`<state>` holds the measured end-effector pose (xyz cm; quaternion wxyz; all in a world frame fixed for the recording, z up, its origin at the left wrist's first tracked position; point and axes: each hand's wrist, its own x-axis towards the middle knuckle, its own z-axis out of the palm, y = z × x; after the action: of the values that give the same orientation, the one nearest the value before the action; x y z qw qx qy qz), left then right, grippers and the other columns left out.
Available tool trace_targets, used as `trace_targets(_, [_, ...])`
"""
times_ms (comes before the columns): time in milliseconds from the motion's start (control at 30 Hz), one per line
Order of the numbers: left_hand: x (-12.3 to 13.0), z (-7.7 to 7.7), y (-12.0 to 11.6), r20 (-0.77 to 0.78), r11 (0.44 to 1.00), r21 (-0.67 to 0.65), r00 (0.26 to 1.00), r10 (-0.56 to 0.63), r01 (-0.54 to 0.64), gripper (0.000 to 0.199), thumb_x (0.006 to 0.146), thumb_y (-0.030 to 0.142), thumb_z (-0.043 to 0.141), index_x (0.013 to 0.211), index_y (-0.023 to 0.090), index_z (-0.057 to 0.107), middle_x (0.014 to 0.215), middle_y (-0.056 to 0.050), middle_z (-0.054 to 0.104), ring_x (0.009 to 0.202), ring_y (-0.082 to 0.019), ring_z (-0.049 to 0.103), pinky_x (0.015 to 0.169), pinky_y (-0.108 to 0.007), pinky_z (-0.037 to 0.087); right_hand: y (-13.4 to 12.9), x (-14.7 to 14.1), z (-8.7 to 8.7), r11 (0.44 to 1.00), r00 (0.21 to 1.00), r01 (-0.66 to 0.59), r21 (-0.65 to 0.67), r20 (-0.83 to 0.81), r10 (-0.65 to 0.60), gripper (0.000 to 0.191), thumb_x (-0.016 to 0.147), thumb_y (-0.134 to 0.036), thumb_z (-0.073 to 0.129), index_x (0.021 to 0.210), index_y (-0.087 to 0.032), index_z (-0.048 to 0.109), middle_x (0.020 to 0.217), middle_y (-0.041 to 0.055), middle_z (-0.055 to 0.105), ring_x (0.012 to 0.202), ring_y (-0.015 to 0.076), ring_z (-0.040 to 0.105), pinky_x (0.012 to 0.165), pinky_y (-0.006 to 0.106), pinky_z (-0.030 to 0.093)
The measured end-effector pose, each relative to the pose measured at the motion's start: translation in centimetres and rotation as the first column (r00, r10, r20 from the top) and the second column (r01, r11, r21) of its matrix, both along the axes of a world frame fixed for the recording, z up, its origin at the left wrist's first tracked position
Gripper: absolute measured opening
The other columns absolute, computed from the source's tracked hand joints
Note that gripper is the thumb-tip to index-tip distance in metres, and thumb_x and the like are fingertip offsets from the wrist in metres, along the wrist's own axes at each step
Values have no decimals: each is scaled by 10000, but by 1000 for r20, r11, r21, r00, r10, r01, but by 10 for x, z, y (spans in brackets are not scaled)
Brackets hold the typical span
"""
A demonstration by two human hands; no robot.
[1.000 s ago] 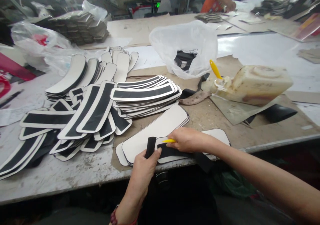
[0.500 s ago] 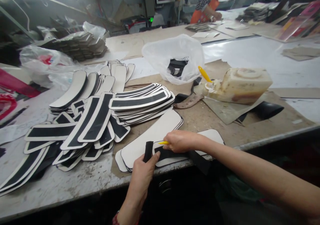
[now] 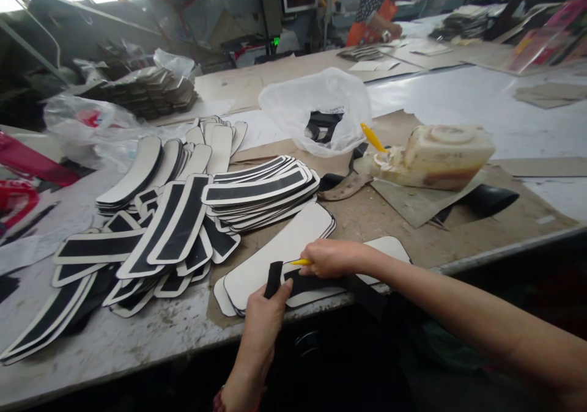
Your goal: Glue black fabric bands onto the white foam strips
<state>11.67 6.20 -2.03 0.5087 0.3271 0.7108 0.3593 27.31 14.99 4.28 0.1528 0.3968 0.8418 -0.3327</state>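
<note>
Our left fingers (image 3: 268, 301) pinch a short black strip (image 3: 274, 279); our right fingers (image 3: 310, 260) close around a yellow tool (image 3: 300, 261), above the black-banded pale piece (image 3: 316, 297) between our fingers.

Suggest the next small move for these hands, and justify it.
Probably press the black strip flat toward its left end: it lies on the white panel, the right hand, holding a yellow tool, is over it, and the left hand, holding a black band, is at that end.
</note>
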Motion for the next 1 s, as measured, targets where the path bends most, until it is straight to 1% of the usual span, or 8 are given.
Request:
trace_targets(133, [1,2,-1,15,1000,7,1000,28,-28,351,581,459,725,622,128,617,371,65,372,382,-103,341,387,-237,287,-5,17,11,1000,1000,23,-2,1,-23,303,789,-405,577,888,-141,688,812,82,682,668,177,583,488,232,314])
trace_targets(233, [1,5,-2,44,999,-4,998,43,-43,364,568,472,730,617,131,612,363,68,362,374,-101,338,376,-234,283,-16,51,17,997,997,71,29,42,-72,239,785,-384,573,851,-176,671,802,72,667,696,196,578,512,243,306])
trace_targets(333, [0,7,-4,84,999,-24,995,50,-48,366,561,469,737,609,136,592,351,83,324,346,-84,291,347,-225,234,-31,97,15,978,977,206,14,48,-206,201,809,-365,529,797,-192,630,767,49,644,674,184,567,551,250,332])
trace_targets(433, [-2,5,-7,110,997,-58,992,54,-48,392,552,485,746,591,153,541,358,98,291,333,-62,242,333,-210,169,-44,137,8,925,924,378,-30,-49,-379,202,835,-336,482,753,-183,583,767,37,626,694,173,564,617,249,372])
trace_targets(500, [-2,2,-10,125,994,-91,989,75,-63,435,532,512,754,571,174,484,361,109,268,330,-49,218,335,-196,137,-52,152,3,881,875,468,-69,-106,-473,210,843,-330,464,759,-176,579,759,34,617,702,173,561,637,249,387])
trace_targets(600, [2,-3,-16,140,988,-125,984,108,-91,484,503,530,768,562,198,421,349,116,263,310,-45,220,327,-188,137,-60,158,-6,816,801,570,-100,-153,-578,213,836,-326,464,781,-167,595,755,28,617,694,175,556,620,246,397])
trace_targets(733, [10,-5,-20,161,978,-152,973,167,-143,461,466,477,804,577,195,457,358,104,317,297,-67,289,311,-207,202,-64,156,-17,755,740,653,-63,-155,-654,199,812,-315,492,760,-162,608,748,29,632,680,175,558,612,247,399])
trace_targets(1000, [10,0,-24,185,973,-172,965,187,-156,401,538,524,759,653,174,601,415,59,402,337,-107,363,307,-250,296,-63,154,-23,737,721,676,-10,-194,-665,131,781,-269,519,779,-177,613,801,35,648,712,181,566,666,253,400])
